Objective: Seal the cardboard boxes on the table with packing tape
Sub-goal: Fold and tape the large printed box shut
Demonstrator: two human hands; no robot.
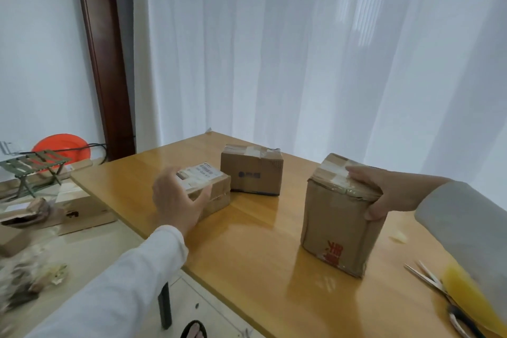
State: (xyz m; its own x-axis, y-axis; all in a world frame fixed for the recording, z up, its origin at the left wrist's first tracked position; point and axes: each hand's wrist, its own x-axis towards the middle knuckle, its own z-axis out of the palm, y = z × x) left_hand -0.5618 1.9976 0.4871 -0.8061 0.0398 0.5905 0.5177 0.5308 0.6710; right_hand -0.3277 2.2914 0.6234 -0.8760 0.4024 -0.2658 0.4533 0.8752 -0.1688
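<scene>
Right hand (384,195) grips the tall box (340,222) (taped top); left hand (178,200) spread open, empty.

The scissors (439,293) at the table's (247,241) near right corner run off the bottom edge. A blurred yellow roll (466,293) covers their handles.
</scene>
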